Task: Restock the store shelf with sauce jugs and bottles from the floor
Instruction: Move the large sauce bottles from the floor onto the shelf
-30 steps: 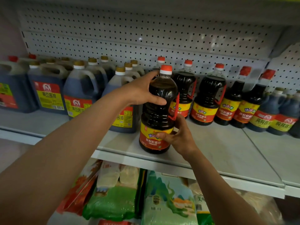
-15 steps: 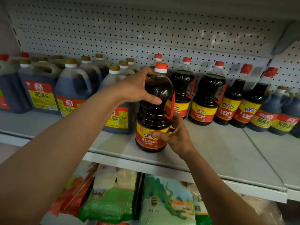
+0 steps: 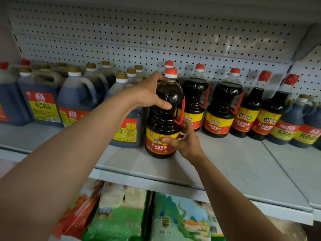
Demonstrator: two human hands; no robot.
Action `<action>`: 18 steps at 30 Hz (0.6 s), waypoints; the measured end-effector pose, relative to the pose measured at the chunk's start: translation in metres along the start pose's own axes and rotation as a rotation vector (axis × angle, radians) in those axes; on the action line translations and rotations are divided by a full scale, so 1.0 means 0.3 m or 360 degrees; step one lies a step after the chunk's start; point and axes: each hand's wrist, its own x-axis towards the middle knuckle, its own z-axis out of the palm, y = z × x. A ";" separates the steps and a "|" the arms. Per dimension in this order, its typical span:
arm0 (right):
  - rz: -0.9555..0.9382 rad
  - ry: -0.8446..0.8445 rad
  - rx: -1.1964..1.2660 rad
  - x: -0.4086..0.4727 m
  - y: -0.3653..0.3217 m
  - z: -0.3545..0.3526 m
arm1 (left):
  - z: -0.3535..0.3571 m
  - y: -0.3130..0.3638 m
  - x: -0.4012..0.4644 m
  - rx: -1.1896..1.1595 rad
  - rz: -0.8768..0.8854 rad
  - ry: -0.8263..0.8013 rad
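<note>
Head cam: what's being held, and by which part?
The dark sauce bottle with the red cap, standing on the white shelf: left hand grips its upper shoulder, right hand holds the lower labelled body.

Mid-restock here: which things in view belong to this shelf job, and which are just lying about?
Part of the job:
- dark sauce bottle, gripped by the left hand and right hand
- shelf
- matching red-capped bottles
- yellow-capped jugs

Just lying about:
- bagged goods on the lower shelf
- pegboard back panel
</note>
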 end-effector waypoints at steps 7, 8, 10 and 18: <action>0.0054 0.0002 -0.0113 0.004 -0.010 0.010 | 0.012 -0.011 -0.001 -0.0047 -0.0021 0.0028; 0.0066 0.0013 -0.0137 -0.004 -0.020 0.013 | 0.018 -0.012 -0.008 -0.0050 -0.0017 0.0051; 0.0076 0.0030 -0.0209 -0.019 -0.045 0.022 | 0.033 -0.006 -0.031 0.0002 0.0013 0.0139; 0.0261 0.0335 -0.0521 -0.212 -0.150 0.015 | 0.104 -0.035 -0.185 0.0036 0.0096 0.0570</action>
